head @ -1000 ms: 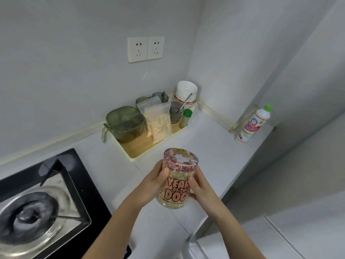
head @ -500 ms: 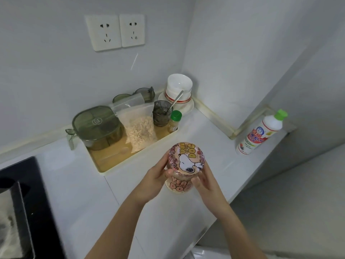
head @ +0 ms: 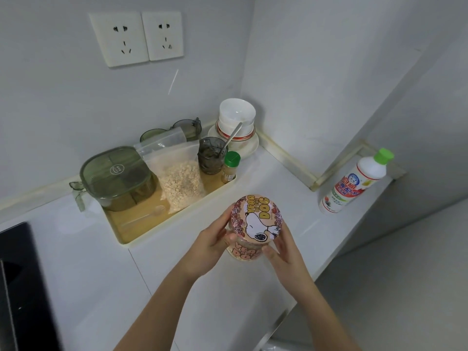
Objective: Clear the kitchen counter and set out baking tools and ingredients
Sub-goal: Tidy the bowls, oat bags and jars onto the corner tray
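Observation:
A clear jar (head: 244, 252) with a pink "Year of the Dog" lid (head: 256, 217) stands on the white counter (head: 278, 188), filled with pale grains. My left hand (head: 211, 240) grips its left side and my right hand (head: 283, 247) grips its right side. Behind it a cream tray (head: 131, 231) holds a green lidded box (head: 116, 176), a zip bag of oats (head: 181, 178), a dark glass with a spoon (head: 211, 158) and a green-capped spice bottle (head: 230, 167).
Stacked white bowls on a plate (head: 236, 122) sit in the back corner. A white bottle with a green cap (head: 354, 183) stands on the right ledge. A black stove (head: 22, 287) lies at the left edge. Two wall sockets (head: 136, 36) are above.
The jar went forward and down onto the counter between both hands. The view swung right and closer, so the stove slid almost out of sight.

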The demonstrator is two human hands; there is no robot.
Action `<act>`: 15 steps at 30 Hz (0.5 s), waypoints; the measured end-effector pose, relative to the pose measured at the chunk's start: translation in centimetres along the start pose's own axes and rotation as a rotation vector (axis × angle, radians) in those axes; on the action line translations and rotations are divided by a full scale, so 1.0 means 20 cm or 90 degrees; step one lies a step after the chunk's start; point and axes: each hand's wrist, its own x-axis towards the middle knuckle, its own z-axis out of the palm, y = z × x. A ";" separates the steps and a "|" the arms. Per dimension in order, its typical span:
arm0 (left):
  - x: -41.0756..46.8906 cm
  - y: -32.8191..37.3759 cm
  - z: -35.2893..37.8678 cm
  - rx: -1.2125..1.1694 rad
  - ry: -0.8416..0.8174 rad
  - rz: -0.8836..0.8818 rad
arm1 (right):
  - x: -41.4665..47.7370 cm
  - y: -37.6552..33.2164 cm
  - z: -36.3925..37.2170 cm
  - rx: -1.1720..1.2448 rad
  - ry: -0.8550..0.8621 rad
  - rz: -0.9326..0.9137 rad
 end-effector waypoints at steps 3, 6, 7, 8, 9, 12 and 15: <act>-0.02 -0.06 0.01 0.072 0.020 -0.014 | 0.00 0.03 -0.01 0.002 -0.004 0.018; -0.04 -0.13 0.04 0.092 0.094 -0.015 | -0.01 0.08 0.00 -0.003 0.017 0.032; -0.03 -0.16 0.05 0.087 0.117 -0.015 | -0.01 0.10 0.00 -0.005 0.028 0.039; -0.02 -0.17 0.06 0.088 0.134 -0.012 | -0.01 0.11 0.00 -0.006 0.038 0.042; 0.00 -0.19 0.06 0.091 0.145 -0.011 | 0.01 0.13 0.00 -0.003 0.047 0.046; 0.08 -0.22 0.08 0.083 0.176 -0.021 | 0.08 0.14 -0.02 0.012 0.070 0.041; 0.19 -0.24 0.10 0.083 0.200 -0.022 | 0.18 0.16 -0.05 0.028 0.096 0.030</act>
